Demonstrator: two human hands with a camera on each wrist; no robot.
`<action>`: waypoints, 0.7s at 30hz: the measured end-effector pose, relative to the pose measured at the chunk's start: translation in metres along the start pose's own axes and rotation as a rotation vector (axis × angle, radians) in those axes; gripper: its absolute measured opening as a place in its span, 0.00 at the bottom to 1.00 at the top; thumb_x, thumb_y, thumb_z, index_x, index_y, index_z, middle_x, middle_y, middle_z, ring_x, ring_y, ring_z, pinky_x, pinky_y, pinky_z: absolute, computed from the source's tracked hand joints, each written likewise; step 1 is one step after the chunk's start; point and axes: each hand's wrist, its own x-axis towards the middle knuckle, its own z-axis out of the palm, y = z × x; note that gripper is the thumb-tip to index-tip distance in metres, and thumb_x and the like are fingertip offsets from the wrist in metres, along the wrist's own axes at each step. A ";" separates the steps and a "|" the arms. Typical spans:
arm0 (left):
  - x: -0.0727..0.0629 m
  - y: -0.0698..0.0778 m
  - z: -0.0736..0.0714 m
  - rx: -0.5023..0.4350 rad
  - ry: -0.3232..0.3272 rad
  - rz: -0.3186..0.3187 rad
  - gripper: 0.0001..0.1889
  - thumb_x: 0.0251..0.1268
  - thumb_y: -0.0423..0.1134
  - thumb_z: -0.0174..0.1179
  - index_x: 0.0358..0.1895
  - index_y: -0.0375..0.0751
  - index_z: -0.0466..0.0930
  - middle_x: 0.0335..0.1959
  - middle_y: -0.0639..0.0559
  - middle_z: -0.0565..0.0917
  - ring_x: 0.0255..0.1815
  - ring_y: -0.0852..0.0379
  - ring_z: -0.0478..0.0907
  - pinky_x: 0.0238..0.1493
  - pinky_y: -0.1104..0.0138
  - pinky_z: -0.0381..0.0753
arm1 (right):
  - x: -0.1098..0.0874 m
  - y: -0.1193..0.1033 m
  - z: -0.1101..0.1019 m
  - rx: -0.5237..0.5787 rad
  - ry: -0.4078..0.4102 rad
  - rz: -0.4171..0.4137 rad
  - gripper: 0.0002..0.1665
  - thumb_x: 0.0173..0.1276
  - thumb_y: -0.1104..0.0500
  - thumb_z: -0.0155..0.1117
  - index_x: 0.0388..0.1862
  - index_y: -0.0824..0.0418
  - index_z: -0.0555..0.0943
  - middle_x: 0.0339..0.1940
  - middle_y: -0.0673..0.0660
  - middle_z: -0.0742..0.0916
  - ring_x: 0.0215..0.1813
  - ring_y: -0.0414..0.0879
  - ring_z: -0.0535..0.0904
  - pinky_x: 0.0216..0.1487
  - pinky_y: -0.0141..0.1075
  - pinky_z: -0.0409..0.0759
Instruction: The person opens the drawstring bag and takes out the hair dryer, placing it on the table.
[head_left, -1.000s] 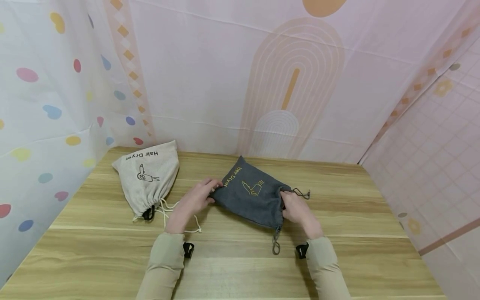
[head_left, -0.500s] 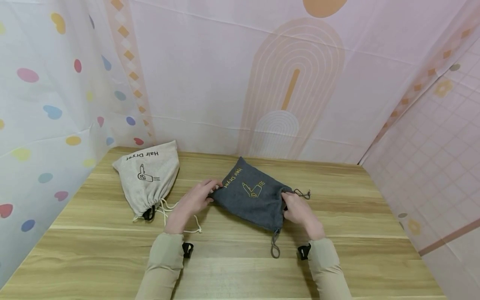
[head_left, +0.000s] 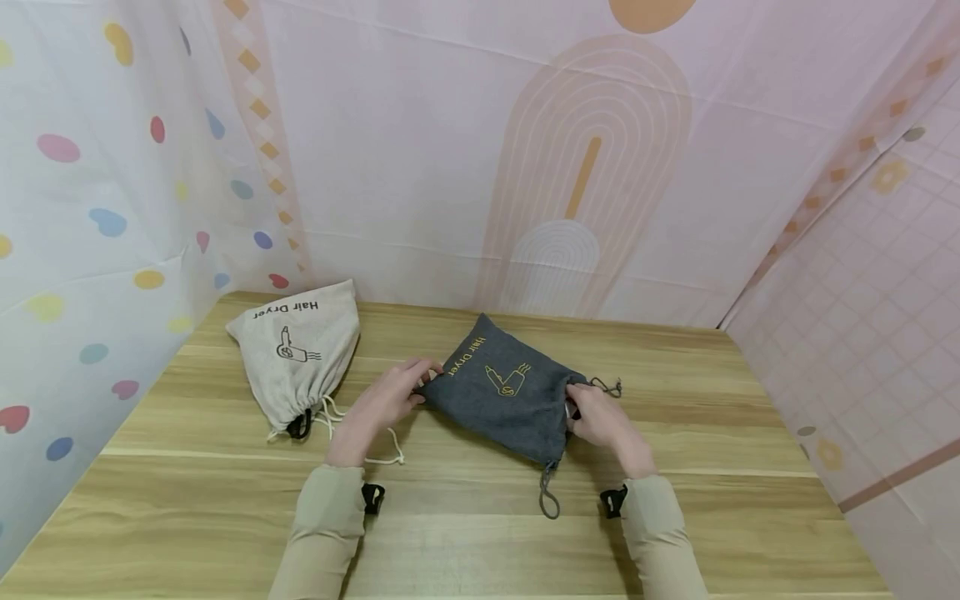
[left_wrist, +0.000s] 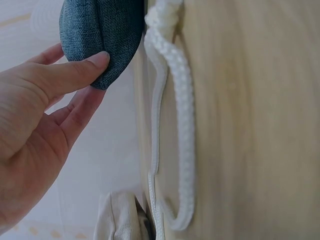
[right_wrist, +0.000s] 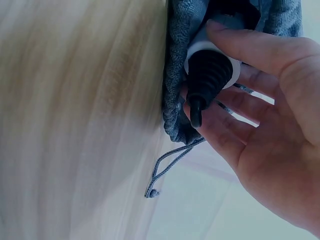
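Observation:
A dark grey drawstring bag [head_left: 502,417] with yellow "Hair Dryer" print lies on the table, its mouth facing right. At its closed left end, my left hand [head_left: 386,400] pinches a corner of the cloth [left_wrist: 102,35] between thumb and fingers. My right hand [head_left: 600,417] is at the bag's mouth. In the right wrist view, its thumb and fingers grip the white end of a hair dryer [right_wrist: 207,75], which has a black ribbed cord sleeve. The rest of the dryer is hidden inside the bag.
A cream drawstring bag [head_left: 300,358], also printed "Hair Dryer", lies at the left with something black at its gathered mouth. Its white cord [left_wrist: 185,125] trails near my left wrist. Patterned curtains [head_left: 420,167] enclose the wooden table [head_left: 480,550] at the back and sides.
My right hand has drawn slightly to the right, and a bit of the white end now shows at the bag's mouth. My left hand keeps its pinch on the corner.

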 end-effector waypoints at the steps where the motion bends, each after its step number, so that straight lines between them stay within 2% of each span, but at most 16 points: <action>1: 0.000 0.000 0.000 -0.001 -0.003 -0.002 0.26 0.46 0.18 0.63 0.52 0.36 0.74 0.42 0.39 0.82 0.42 0.46 0.81 0.44 0.56 0.82 | -0.001 0.001 0.000 0.000 0.004 -0.002 0.10 0.57 0.67 0.65 0.38 0.66 0.77 0.35 0.58 0.82 0.37 0.50 0.77 0.36 0.40 0.74; 6: -0.001 -0.002 -0.002 0.009 -0.009 -0.007 0.25 0.47 0.17 0.62 0.52 0.36 0.75 0.41 0.40 0.81 0.40 0.47 0.81 0.43 0.57 0.82 | -0.005 0.007 -0.002 0.015 0.016 -0.002 0.14 0.58 0.66 0.66 0.44 0.67 0.78 0.40 0.61 0.83 0.41 0.51 0.78 0.40 0.42 0.75; 10: -0.001 -0.003 -0.002 0.014 -0.013 -0.010 0.25 0.48 0.17 0.62 0.52 0.36 0.74 0.40 0.41 0.81 0.40 0.48 0.80 0.42 0.57 0.82 | -0.009 0.013 -0.004 0.016 0.023 -0.015 0.17 0.59 0.64 0.66 0.48 0.68 0.78 0.41 0.61 0.84 0.39 0.49 0.78 0.38 0.40 0.75; 14: -0.001 -0.003 -0.002 0.005 -0.016 -0.006 0.25 0.48 0.17 0.61 0.52 0.36 0.74 0.41 0.39 0.82 0.41 0.47 0.81 0.43 0.57 0.82 | -0.011 0.017 -0.006 0.021 0.013 -0.017 0.17 0.59 0.64 0.66 0.47 0.69 0.78 0.38 0.61 0.84 0.36 0.47 0.77 0.35 0.38 0.74; 21: -0.002 -0.002 -0.003 -0.002 -0.012 0.002 0.25 0.47 0.16 0.61 0.52 0.36 0.74 0.41 0.38 0.82 0.41 0.46 0.81 0.44 0.57 0.82 | -0.013 0.019 -0.006 0.036 0.007 0.005 0.17 0.60 0.63 0.67 0.47 0.68 0.78 0.38 0.60 0.83 0.36 0.46 0.77 0.35 0.38 0.74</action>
